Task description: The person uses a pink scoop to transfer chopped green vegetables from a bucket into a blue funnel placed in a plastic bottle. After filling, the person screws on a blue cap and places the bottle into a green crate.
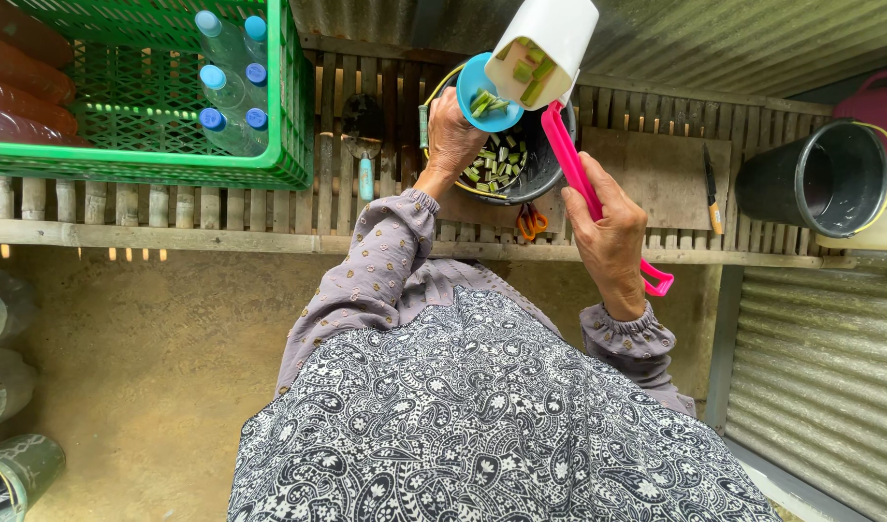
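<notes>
- Head view looks down on a person in a dark paisley garment with mauve sleeves, facing a slatted wooden bench (221, 208).
- The right hand (608, 227) is clamped on the pink plastic handle (579, 174) of a white plastic scoop (545, 48), tipped mouth-down so its green cut vegetable pieces (530, 70) slide toward the vessels below.
- The left hand (451, 135) grips a small blue plastic cup (487, 92) holding a few green pieces, poised at the rim of the black bucket with a yellow wire handle (545, 169), which lets spill fall inside.
- More green pieces lie in that bucket, which stands on the bench just under the scoop.
- To the right, a knife (711, 188) lies on a wooden board (656, 174), near a second black bucket (820, 179).
- A green plastic crate (221, 164) with blue-capped bottles (226, 87) sits at the left.
</notes>
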